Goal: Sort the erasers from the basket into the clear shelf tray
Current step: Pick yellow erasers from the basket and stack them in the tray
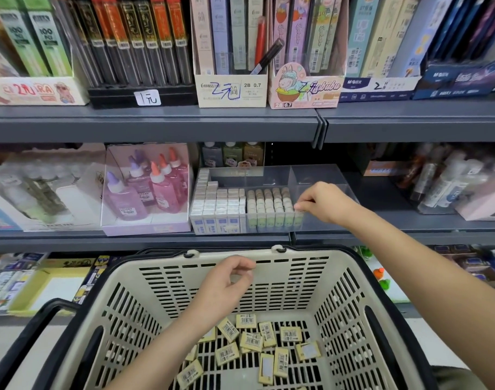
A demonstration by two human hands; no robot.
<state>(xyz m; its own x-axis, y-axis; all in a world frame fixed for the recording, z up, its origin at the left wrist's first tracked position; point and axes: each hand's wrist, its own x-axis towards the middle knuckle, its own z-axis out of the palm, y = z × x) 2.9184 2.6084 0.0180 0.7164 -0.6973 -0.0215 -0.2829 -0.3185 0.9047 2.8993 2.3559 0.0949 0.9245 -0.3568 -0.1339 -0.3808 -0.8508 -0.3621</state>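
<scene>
The clear shelf tray [319,175] stands on the middle shelf. White-sleeved erasers [215,209] fill its left part and green-sleeved erasers [269,206] stand in rows beside them; its right part is bare. My right hand [322,204] pinches a small eraser [298,207] at the right end of the green rows. The beige basket [353,260] sits below, with several yellow-wrapped erasers [252,342] loose on its floor. Above them, near the far wall, my left hand [229,280] has curled fingers that pinch a small pale piece, seemingly an eraser.
A box of pink and purple glue bottles [147,192] stands left of the tray. More stationery boxes [466,190] crowd the shelf to its right. The grey upper shelf edge [156,122] overhangs the tray, carrying pencil-lead boxes [231,80].
</scene>
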